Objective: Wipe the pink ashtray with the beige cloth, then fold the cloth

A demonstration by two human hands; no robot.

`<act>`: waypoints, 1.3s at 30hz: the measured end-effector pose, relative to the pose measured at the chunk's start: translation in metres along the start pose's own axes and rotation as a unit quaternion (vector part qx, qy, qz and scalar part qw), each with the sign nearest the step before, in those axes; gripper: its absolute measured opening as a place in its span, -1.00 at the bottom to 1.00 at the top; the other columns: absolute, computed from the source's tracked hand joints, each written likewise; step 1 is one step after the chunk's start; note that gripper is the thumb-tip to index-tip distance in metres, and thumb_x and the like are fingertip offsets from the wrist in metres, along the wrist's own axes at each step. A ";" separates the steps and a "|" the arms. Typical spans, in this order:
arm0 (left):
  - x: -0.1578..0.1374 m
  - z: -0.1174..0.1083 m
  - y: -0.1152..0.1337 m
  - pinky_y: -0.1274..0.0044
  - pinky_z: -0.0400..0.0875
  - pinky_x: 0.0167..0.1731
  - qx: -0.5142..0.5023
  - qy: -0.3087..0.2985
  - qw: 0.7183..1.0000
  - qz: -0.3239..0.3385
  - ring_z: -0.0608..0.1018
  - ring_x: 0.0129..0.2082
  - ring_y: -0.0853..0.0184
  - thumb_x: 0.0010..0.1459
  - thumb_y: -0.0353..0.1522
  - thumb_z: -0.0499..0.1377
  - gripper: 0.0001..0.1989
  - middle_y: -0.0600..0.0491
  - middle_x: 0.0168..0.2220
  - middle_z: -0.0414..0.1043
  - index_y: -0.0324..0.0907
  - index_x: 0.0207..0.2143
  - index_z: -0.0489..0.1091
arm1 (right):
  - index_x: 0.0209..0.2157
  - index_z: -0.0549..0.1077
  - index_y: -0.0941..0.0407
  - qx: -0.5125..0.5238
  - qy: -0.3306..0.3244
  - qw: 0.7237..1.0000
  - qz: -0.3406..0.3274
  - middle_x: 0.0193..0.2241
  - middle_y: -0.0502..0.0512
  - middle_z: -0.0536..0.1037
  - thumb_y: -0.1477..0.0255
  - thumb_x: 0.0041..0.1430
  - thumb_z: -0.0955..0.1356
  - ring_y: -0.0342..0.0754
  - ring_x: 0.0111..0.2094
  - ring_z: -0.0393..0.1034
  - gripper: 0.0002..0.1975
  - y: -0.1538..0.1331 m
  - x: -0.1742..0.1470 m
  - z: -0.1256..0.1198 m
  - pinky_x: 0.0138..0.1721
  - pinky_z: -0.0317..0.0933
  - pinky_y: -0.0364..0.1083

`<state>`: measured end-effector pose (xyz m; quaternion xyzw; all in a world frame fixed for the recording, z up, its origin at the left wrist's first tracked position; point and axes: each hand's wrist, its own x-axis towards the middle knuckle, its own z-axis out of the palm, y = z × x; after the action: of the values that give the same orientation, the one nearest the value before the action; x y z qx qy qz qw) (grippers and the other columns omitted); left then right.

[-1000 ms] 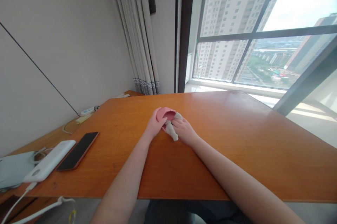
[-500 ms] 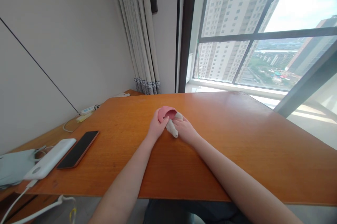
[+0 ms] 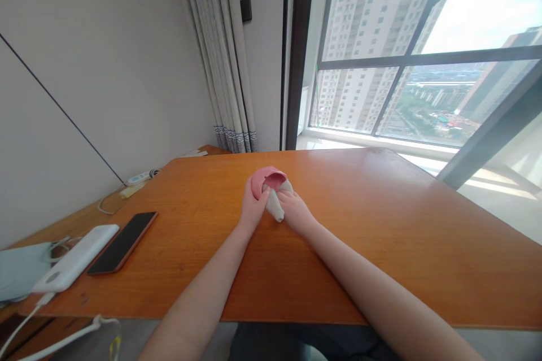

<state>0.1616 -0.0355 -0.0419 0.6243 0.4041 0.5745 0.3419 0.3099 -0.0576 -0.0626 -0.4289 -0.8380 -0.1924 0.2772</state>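
Clasping a pink object (image 3: pixel 263 175), fingers of the left hand (image 3: pixel 252 208) seemingly steady it — the right hand (image 3: pixel 297 212) grips pale cloth (image 3: pixel 275 207).

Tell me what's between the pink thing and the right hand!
In the head view, a whitish cloth lies between the pink thing and the right hand, which holds it.

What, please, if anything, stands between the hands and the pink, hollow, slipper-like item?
A pale grey, crumpled cloth, held in the right hand, lies partly between that hand and the pink, hollow, slipper-like item. Nothing visible separates the left hand from it.
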 end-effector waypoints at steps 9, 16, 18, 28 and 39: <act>-0.008 0.011 0.003 0.38 0.27 0.02 -0.082 -0.044 0.992 -0.086 0.39 0.04 0.20 -0.03 -0.24 0.25 -0.15 -0.14 0.12 0.23 -0.13 0.23 -0.13 | -0.17 0.47 0.10 -0.005 0.036 0.999 -0.009 -0.32 0.08 0.52 0.53 0.19 0.24 -0.04 -0.21 0.36 -0.76 0.012 -0.007 -0.005 -0.04 0.21 0.01; -0.003 -0.002 0.012 0.37 0.22 0.07 0.014 -0.031 0.999 0.010 0.37 0.06 0.21 0.06 -0.23 0.17 -0.46 -0.08 0.04 0.32 -0.17 0.08 0.17 | -0.06 0.42 0.08 0.025 0.038 0.999 -0.017 -0.21 0.11 0.51 0.51 0.21 0.23 -0.03 -0.09 0.33 -0.72 0.005 -0.001 -0.008 0.03 0.19 0.03; 0.004 -0.012 0.012 0.35 0.18 0.11 0.049 -0.059 0.997 0.019 0.33 0.11 0.18 0.03 -0.23 0.19 -0.43 -0.07 0.10 0.27 -0.14 0.10 0.17 | -0.06 0.41 0.06 0.022 0.029 0.999 -0.034 -0.22 0.09 0.51 0.48 0.23 0.23 -0.04 -0.07 0.32 -0.73 0.008 0.000 -0.011 0.12 0.10 0.06; -0.012 0.011 0.006 0.38 0.18 0.12 -0.007 -0.007 1.000 -0.016 0.28 0.15 0.20 0.01 -0.23 0.22 -0.16 -0.16 0.18 0.14 -0.17 0.24 -0.15 | -0.12 0.45 0.12 0.060 -0.003 0.996 0.060 -0.24 0.14 0.52 0.53 0.14 0.27 0.00 -0.15 0.36 -0.74 -0.004 -0.004 -0.003 -0.20 0.28 -0.04; 0.002 -0.011 0.012 0.30 0.18 0.10 0.054 -0.059 0.997 -0.006 0.31 0.12 0.14 -0.04 -0.26 0.25 -0.18 -0.10 0.17 0.17 -0.11 0.23 -0.04 | -0.09 0.44 0.09 0.022 -0.002 1.000 -0.020 -0.24 0.10 0.51 0.53 0.18 0.24 -0.03 -0.13 0.35 -0.71 0.008 -0.004 -0.004 0.05 0.16 0.03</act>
<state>0.1519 -0.0397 -0.0290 0.6726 0.4173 0.5118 0.3339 0.3198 -0.0579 -0.0616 -0.4061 -0.8510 -0.1782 0.2812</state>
